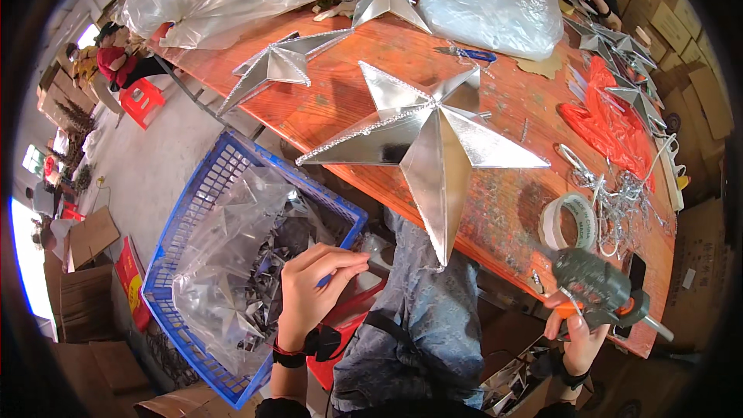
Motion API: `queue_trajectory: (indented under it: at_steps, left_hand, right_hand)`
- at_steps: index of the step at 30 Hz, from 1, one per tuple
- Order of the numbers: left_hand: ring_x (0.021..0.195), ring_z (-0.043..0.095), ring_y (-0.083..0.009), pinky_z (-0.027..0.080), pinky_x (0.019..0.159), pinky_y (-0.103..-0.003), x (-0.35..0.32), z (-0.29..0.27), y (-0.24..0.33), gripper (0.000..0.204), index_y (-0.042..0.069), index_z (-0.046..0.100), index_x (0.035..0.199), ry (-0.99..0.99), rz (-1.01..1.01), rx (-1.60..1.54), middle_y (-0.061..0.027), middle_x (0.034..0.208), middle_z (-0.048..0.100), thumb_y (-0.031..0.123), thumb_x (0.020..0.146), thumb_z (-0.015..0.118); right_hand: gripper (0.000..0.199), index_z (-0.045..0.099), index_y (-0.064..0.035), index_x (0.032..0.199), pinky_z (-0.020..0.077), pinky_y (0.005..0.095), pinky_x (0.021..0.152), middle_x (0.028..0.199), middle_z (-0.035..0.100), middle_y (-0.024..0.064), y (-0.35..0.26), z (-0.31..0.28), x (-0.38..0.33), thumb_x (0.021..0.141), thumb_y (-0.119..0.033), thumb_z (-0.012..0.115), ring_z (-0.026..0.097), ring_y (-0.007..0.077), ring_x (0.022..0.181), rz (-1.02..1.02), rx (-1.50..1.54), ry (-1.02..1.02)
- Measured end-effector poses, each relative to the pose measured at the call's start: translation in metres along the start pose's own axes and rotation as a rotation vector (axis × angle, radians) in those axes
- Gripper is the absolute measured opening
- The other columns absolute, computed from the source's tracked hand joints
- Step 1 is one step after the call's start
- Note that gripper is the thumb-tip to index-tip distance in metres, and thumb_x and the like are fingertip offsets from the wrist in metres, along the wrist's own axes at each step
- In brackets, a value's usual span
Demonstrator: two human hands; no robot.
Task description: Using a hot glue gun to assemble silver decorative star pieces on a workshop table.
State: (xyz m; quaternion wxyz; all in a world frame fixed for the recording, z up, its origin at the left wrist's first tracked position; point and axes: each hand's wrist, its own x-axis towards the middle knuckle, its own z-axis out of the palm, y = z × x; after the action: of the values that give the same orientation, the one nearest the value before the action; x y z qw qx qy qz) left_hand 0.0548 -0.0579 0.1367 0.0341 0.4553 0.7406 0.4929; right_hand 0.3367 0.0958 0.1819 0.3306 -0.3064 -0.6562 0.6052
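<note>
Right hand is being held curled around the grip of a dark glue gun, whose mottled body is being carried over the table's right front edge; an orange trigger is showing beside the fingers, and a pale cylindrical stick is jutting from the rear. Left hand is being held raised near the right side of a blue lattice-walled crate, its thumb and fingertips being brought together; whether anything fine is being pinched there cannot be told.

Ahead of both hands, a large five-pointed star of mirror-bright silver sheet is being supported by the worn orange-red wooden table. Its smooth faces are meeting in sharp ridges, beaded trim is being borne along its left point, and its lowest point is overhanging the table edge above denim-covered legs.

Behind it, a second silver star with beaded edges is being propped on the table, near a blue-handled tool and a crinkled, translucent plastic bundle. Toward the right, a pale tape roll, tangled silvery strands and a crumpled red plastic bag are being accommodated. Within the crate, angular silver pieces are being partly covered by clear film.
</note>
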Motion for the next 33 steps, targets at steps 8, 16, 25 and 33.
queue_trajectory:
  at_steps: [8, 16, 25, 33]
  left_hand:
    - [0.056, 0.056, -0.0166, 0.041, 0.052, -0.026, -0.007, 0.002, -0.016, 0.015, -0.002, 0.059, 0.071, -0.196, -0.059, -0.027, -0.0079, 0.065, 0.056, 0.007, 0.083, 0.061]
    - [0.057, 0.051, -0.0167, 0.040, 0.053, -0.027, -0.002, 0.005, -0.014, 0.010, -0.001, 0.059, 0.076, -0.219, -0.096, 0.009, -0.0070, 0.069, 0.053, 0.006, 0.080, 0.065]
    - [0.065, 0.055, -0.0166, 0.044, 0.058, -0.027, -0.004, 0.007, -0.020, 0.012, 0.002, 0.061, 0.078, -0.279, -0.091, -0.002, -0.0052, 0.075, 0.057, 0.006, 0.073, 0.072]
    - [0.064, 0.055, -0.0171, 0.045, 0.058, -0.027, -0.005, 0.006, -0.021, 0.019, 0.002, 0.058, 0.074, -0.247, -0.106, 0.019, -0.0050, 0.074, 0.055, 0.009, 0.071, 0.075]
  right_hand:
    - [0.049, 0.042, 0.0059, 0.122, 0.0471, 0.0350, 0.083, 0.111, 0.055, 0.0194, 0.031, -0.026, -0.018, 0.084, -0.017, 0.063, 0.056, 0.0228, 0.096, 0.119, -0.109, -0.293]
    - [0.034, 0.053, 0.0013, 0.112, 0.0458, 0.0330, 0.079, 0.103, 0.061, 0.0110, 0.010, 0.006, 0.002, 0.081, -0.009, 0.062, 0.058, 0.0211, 0.095, 0.185, 0.001, -0.242]
    - [0.022, 0.058, 0.0015, 0.102, 0.0472, 0.0310, 0.074, 0.094, 0.062, 0.0122, -0.011, 0.020, 0.016, 0.080, -0.002, 0.060, 0.060, 0.0205, 0.087, 0.107, -0.113, -0.272]
    - [0.021, 0.057, 0.0023, 0.101, 0.0473, 0.0286, 0.063, 0.089, 0.063, 0.0134, -0.003, 0.015, 0.016, 0.082, -0.007, 0.060, 0.060, 0.0178, 0.074, 0.002, -0.225, -0.277]
